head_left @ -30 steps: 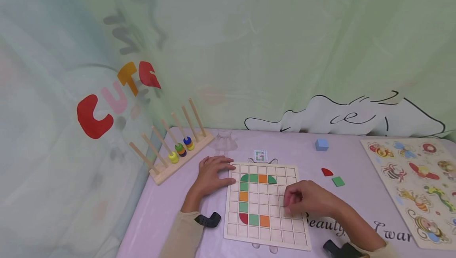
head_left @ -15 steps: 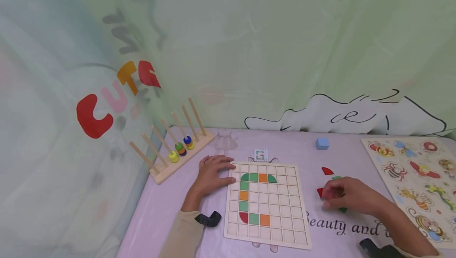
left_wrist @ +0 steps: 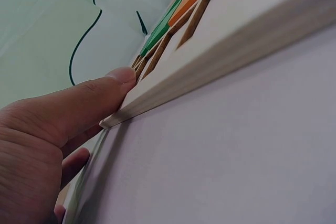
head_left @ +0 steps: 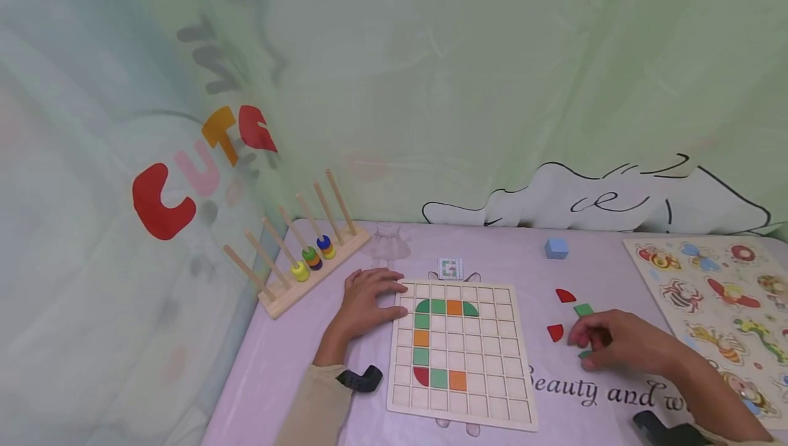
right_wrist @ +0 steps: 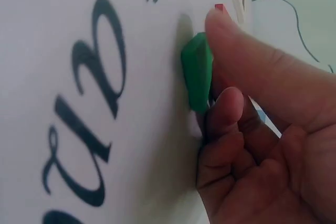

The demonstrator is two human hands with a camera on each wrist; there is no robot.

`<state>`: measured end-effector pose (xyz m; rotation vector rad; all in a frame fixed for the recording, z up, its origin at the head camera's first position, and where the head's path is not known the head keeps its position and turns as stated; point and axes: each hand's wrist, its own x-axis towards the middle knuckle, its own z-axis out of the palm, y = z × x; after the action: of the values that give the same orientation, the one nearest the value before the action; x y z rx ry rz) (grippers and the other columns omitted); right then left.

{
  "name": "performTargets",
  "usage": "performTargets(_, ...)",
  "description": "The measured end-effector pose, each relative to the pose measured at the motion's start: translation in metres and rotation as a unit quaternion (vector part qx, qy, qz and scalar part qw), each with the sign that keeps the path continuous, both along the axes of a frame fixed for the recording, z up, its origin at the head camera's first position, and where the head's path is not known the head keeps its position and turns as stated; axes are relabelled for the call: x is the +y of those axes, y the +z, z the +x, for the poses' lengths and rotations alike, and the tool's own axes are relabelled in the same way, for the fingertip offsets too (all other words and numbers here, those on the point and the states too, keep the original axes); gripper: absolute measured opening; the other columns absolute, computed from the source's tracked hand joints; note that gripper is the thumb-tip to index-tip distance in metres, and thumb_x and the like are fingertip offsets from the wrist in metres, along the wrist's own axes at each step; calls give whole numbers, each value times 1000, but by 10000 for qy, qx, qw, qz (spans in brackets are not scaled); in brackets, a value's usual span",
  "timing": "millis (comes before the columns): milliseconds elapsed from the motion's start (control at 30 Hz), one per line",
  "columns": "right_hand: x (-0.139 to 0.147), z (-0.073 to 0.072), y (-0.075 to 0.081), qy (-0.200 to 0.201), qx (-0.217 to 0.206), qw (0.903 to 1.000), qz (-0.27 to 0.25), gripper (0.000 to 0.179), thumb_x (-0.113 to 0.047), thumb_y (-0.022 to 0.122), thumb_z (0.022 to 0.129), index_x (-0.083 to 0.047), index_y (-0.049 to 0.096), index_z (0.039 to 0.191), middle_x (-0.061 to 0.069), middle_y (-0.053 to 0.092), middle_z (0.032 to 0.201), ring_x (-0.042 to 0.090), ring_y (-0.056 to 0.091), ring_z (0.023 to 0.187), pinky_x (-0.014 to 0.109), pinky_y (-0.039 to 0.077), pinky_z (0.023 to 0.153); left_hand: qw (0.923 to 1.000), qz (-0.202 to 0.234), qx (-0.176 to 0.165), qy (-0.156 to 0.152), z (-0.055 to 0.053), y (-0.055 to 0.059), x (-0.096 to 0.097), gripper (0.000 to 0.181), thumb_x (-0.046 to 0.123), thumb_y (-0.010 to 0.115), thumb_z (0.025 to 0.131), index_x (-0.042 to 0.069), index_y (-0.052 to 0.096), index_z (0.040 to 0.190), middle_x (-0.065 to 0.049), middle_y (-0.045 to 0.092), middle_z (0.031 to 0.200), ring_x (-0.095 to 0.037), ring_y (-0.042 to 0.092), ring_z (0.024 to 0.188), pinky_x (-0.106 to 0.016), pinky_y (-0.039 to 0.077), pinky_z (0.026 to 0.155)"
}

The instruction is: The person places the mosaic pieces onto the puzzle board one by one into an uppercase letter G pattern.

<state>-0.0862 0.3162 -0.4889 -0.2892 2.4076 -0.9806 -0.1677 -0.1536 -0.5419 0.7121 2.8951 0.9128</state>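
Note:
A wooden grid board (head_left: 463, 405) lies on the table with green, orange and red tiles set along its top, left and bottom rows. My left hand (head_left: 367, 304) rests at the board's left side, fingers spread; in the left wrist view the thumb (left_wrist: 122, 75) lies on the rim. Right of the board, my right hand (head_left: 622, 342) pinches a small green tile (right_wrist: 197, 74) low over the table, between thumb and fingers. Beside it lie a red quarter-round tile (head_left: 556, 332), a second red quarter-round tile (head_left: 565, 295) and a green square tile (head_left: 583, 309).
A small pattern card (head_left: 451, 269) lies behind the board. At the back left stands a wooden peg rack (head_left: 317, 275) with colored rings. A blue block (head_left: 557, 249) sits at the back, and an insect picture puzzle (head_left: 695, 302) lies at the right.
My right hand has gone from over the board to the loose tiles on the right, and its fingers now pinch a green tile. The left hand has stayed in place.

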Motion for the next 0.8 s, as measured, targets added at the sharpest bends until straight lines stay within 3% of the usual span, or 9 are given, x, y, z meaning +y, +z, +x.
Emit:
performTargets(200, -1, 0, -3, -196, 119, 9994, 260, 27, -24, 86, 78, -15, 72, 99, 3, 57, 79, 10, 50, 73, 25, 37, 63, 10000, 34, -13, 14, 0, 1, 0, 39, 49, 80, 84, 30, 76, 118, 12, 63, 141, -16, 47, 141, -58, 15, 121)
performTargets(433, -5, 1, -6, -867, 355, 9923, 805, 24, -35, 82, 84, -17, 70, 95, 0, 59, 78, 10, 53, 74, 22, 40, 63, 10000, 46, -21, 26, 1, 0, 1, 40, 50, 80, 83, 31, 76, 118, 12, 63, 141, -17, 47, 140, -58, 16, 120)
performTargets(800, -1, -2, -7, -814, 182, 9946, 612, 34, -30, 88, 77, -14, 69, 100, 3, 56, 81, 12, 51, 77, 24, 39, 64, 10000, 16, -28, 45, 1, 0, 0, 39, 50, 80, 84, 31, 76, 118, 12, 62, 141, -16, 46, 141, -58, 15, 121)
